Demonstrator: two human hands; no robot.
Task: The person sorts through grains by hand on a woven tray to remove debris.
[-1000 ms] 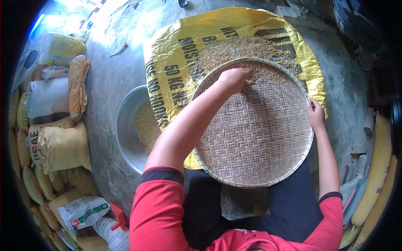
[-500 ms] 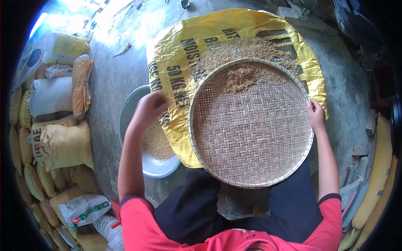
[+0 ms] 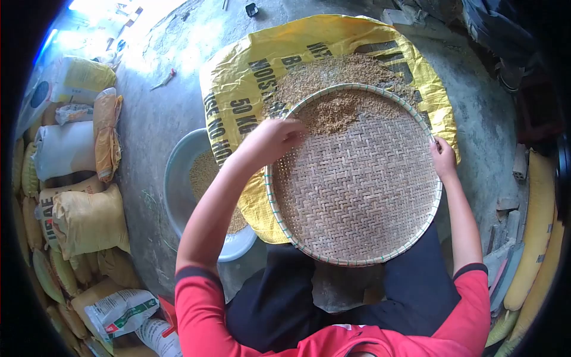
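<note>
A round woven tray rests over my lap, tilted partly above a yellow printed sack. Brown husks or grain lie bunched near the tray's far edge. My right hand pinches the tray's right rim. Over the tray's upper left part, close to the bunched grain, hangs my left hand with its fingers curled; whether anything is in them is hidden. More grain is spread on the sack beyond the tray. A pale blue basin holding grain stands at the left, partly behind my left arm.
Filled sacks and bags are piled along the left side. Long yellow sacks and blocks line the right edge. A small red-tipped tool and a small black object lie on the concrete floor.
My left hand has moved right, from above the basin and sack edge to over the tray's upper left part. My right hand stays on the rim. The view has shifted slightly.
</note>
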